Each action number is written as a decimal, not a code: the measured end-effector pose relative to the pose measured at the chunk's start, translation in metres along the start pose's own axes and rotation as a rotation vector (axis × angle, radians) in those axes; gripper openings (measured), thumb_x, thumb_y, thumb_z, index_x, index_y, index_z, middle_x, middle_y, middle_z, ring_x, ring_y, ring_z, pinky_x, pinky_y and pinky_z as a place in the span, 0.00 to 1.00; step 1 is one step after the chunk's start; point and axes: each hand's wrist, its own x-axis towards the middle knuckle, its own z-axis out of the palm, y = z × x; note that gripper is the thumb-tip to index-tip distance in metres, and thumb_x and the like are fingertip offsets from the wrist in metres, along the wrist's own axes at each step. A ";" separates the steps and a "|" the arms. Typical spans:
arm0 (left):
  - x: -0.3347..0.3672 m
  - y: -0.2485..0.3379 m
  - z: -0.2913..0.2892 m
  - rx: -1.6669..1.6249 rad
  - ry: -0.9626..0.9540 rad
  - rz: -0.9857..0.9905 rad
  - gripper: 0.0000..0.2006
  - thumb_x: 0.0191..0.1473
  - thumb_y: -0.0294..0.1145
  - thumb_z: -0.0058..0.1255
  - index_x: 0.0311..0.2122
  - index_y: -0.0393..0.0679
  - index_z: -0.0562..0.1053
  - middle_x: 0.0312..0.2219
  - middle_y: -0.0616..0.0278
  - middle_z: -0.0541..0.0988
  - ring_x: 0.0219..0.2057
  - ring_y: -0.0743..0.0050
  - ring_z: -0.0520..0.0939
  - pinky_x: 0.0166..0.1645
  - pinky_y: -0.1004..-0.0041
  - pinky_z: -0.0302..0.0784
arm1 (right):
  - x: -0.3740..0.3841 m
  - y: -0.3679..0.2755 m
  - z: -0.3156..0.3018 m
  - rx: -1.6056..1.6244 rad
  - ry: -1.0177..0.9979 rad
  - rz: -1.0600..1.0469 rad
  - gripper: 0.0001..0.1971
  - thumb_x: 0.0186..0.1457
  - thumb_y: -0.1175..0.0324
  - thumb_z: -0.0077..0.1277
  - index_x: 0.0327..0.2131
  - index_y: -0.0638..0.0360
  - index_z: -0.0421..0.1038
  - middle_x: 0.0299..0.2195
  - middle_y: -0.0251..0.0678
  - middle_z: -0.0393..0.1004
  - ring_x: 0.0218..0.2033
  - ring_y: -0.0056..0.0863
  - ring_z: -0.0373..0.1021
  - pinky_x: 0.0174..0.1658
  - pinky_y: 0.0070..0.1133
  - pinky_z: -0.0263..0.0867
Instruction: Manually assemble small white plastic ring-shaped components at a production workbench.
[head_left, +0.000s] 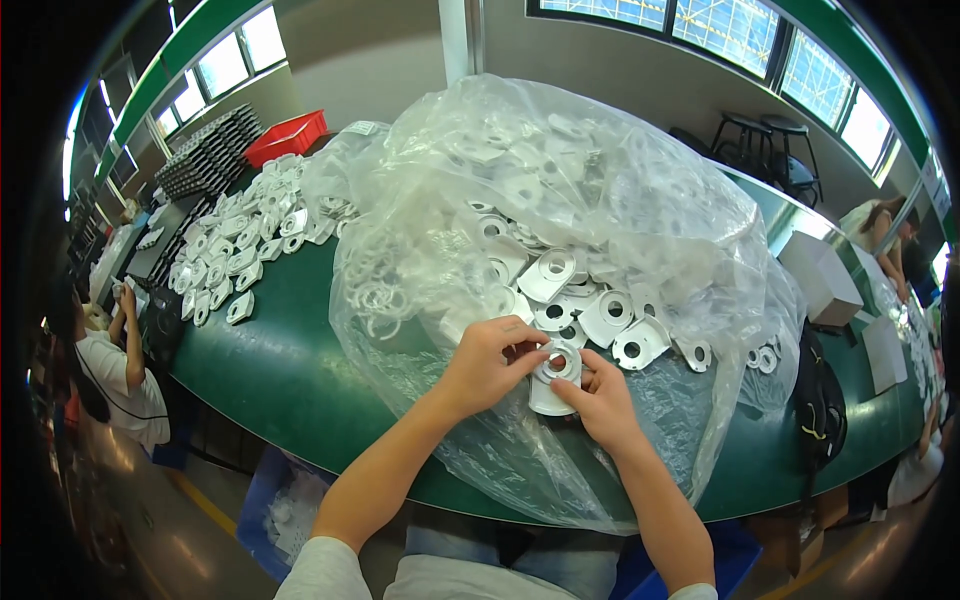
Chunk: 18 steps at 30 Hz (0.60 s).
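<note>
Between my hands is a white plastic part (551,401) with a round, ringed opening at one end and a wider curved end toward me. My right hand (606,402) grips its right side, thumb on the face near the opening. My left hand (492,367) is closed at its upper left, fingertips at the rim of the opening; whether they pinch a separate ring there I cannot tell. Just beyond, similar white parts (607,318) lie heaped in the mouth of a large clear plastic bag (440,170). Thin white rings (378,300) show through the bag's left side.
More white parts (240,235) are spread on the green table (290,365) at left, near a red bin (287,138) and stacked dark trays (208,152). Grey boxes (822,280) and a black bag (820,395) are at right. Below the table edge sits a blue bin (262,505). Other people work at both sides.
</note>
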 end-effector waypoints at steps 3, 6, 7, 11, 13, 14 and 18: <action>0.001 0.000 0.001 -0.015 -0.003 0.016 0.09 0.44 0.22 0.56 0.35 0.36 0.76 0.24 0.62 0.75 0.24 0.78 0.75 0.29 0.80 0.69 | 0.000 0.001 -0.002 0.016 -0.002 -0.007 0.18 0.52 0.75 0.51 0.47 0.65 0.63 0.30 0.30 0.75 0.24 0.12 0.69 0.22 0.10 0.62; 0.000 0.000 -0.001 -0.030 -0.001 -0.001 0.09 0.44 0.22 0.56 0.35 0.37 0.76 0.24 0.62 0.75 0.24 0.78 0.75 0.29 0.80 0.69 | 0.000 -0.001 0.000 0.004 -0.010 -0.023 0.18 0.52 0.76 0.51 0.47 0.65 0.63 0.30 0.31 0.75 0.25 0.12 0.70 0.23 0.11 0.63; 0.001 0.000 -0.001 -0.030 -0.002 -0.001 0.09 0.44 0.22 0.56 0.35 0.37 0.76 0.24 0.62 0.75 0.24 0.78 0.75 0.29 0.80 0.69 | -0.001 -0.002 -0.001 -0.016 -0.011 -0.030 0.17 0.51 0.76 0.51 0.46 0.65 0.63 0.31 0.32 0.75 0.26 0.13 0.71 0.25 0.11 0.64; 0.002 0.001 0.002 -0.114 0.003 -0.051 0.09 0.47 0.23 0.55 0.36 0.36 0.76 0.25 0.64 0.76 0.25 0.82 0.75 0.29 0.81 0.70 | 0.000 0.001 -0.001 0.015 -0.005 -0.083 0.17 0.51 0.77 0.51 0.46 0.66 0.63 0.32 0.33 0.75 0.29 0.15 0.71 0.30 0.12 0.66; 0.001 -0.003 0.003 -0.183 0.022 -0.103 0.08 0.48 0.23 0.55 0.36 0.35 0.76 0.25 0.65 0.76 0.25 0.84 0.75 0.29 0.81 0.70 | -0.002 -0.002 0.001 0.013 -0.008 -0.087 0.17 0.51 0.78 0.51 0.46 0.67 0.63 0.33 0.34 0.75 0.30 0.16 0.72 0.34 0.13 0.66; 0.000 -0.008 0.002 -0.311 -0.043 -0.216 0.08 0.49 0.24 0.54 0.37 0.35 0.75 0.25 0.66 0.77 0.25 0.85 0.74 0.30 0.81 0.70 | -0.002 -0.003 0.002 0.014 -0.011 -0.088 0.17 0.51 0.78 0.51 0.46 0.67 0.63 0.33 0.34 0.75 0.30 0.16 0.72 0.34 0.13 0.66; 0.001 -0.015 0.001 -0.452 -0.115 -0.334 0.08 0.52 0.26 0.52 0.36 0.34 0.75 0.24 0.66 0.78 0.24 0.86 0.74 0.30 0.82 0.70 | -0.003 0.001 0.007 0.032 0.025 -0.130 0.16 0.53 0.77 0.49 0.46 0.66 0.62 0.35 0.36 0.74 0.34 0.17 0.71 0.35 0.14 0.66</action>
